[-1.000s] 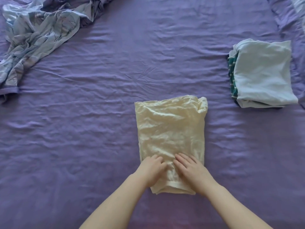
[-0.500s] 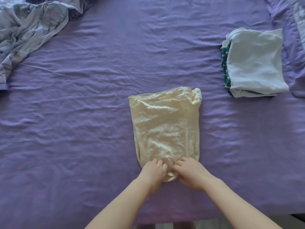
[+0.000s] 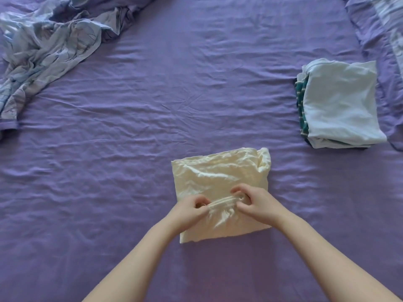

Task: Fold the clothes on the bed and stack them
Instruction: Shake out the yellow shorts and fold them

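A cream satin garment point(image 3: 216, 175), partly folded, lies in the middle of the purple bed sheet point(image 3: 174, 94). Its near edge is lifted and doubled over toward the far end. My left hand point(image 3: 189, 211) pinches that raised edge on the left, and my right hand point(image 3: 257, 202) pinches it on the right, both with curled fingers. A stack of folded clothes point(image 3: 340, 103), pale blue on top with a teal striped piece under it, sits at the right. A crumpled pale blue patterned garment point(image 3: 48, 49) lies unfolded at the far left.
Purple bedding with a light patterned strip point(image 3: 386, 25) bunches along the far right edge. Wrinkled bare sheet stretches between the cream garment, the stack and the crumpled garment.
Both hands moved from pressing the garment's near end to gripping its near edge and lifting it forward over the garment, which now looks shorter.
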